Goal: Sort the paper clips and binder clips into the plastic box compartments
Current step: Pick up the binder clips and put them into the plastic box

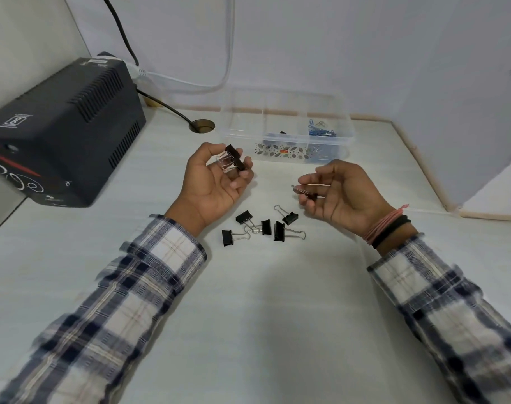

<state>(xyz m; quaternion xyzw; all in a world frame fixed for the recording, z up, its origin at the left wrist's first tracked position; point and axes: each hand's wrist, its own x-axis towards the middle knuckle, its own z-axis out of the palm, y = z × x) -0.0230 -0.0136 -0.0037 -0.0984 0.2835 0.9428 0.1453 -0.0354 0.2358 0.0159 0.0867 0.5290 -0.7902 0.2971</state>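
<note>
Head view: left hand (216,182), palm up at frame centre, fingers curled around 2 black binder clips (233,158). Right hand (335,193) pinches 1 clip (308,192). 5 loose clips (263,227) lie on the table (263,316) between the wrists. Plastic box (289,132) sits above centre, blue paper clips (321,130) in its right compartment.

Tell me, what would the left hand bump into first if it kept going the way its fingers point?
Probably the clear plastic box: the left hand, holding binder clips, points up-right toward its near wall, though depth is unclear.

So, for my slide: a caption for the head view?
Both hands hold binder clips above five more, near the plastic box.
</note>
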